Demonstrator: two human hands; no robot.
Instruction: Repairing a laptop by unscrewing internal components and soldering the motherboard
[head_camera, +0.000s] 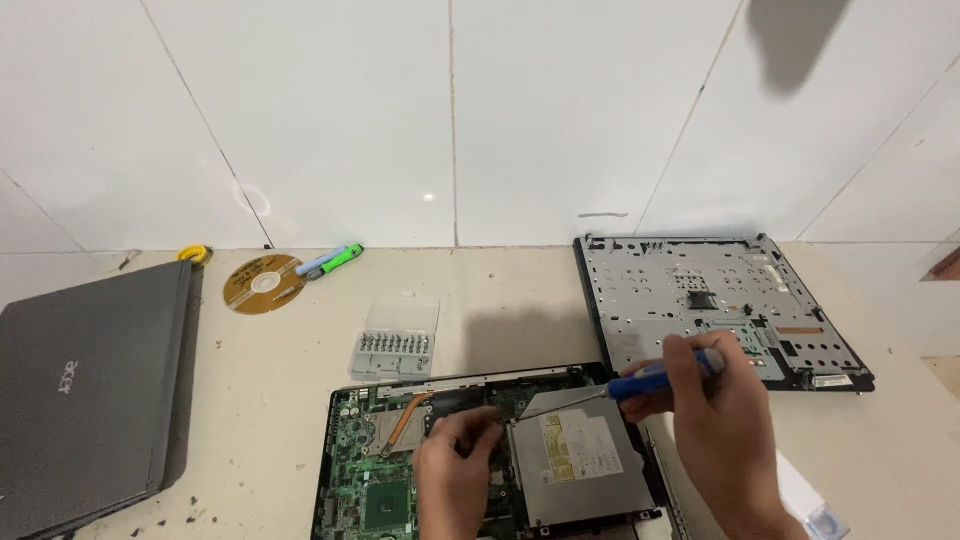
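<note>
While you bent over the open laptop (400, 470) on the table (280, 370), your right hand (720, 420) was closed around a blue screwdriver (655, 378), and its thin metal tip pointed down and left at the top corner of the silver disc drive (580, 465). Your left hand (455, 470) was curled with its fingers pressed on the green board, just beside the left edge of the drive; it looked like it steadied a part there, but you could not tell if it pinched something small. It looked like a lot was done already: the cover was off, the green board and the copper pipe (408, 418) showed, and a flat grey panel (700, 300) lay upside down near the wall. The disc drive sat in its place, so that part looked not yet done. A clear box of screwdriver bits (395, 342) stood just past the laptop. Farther left lay a gold disc (262, 283), a green and blue pen (330, 261), a yellow tape roll (195, 254) and a closed grey laptop (85, 390).
</note>
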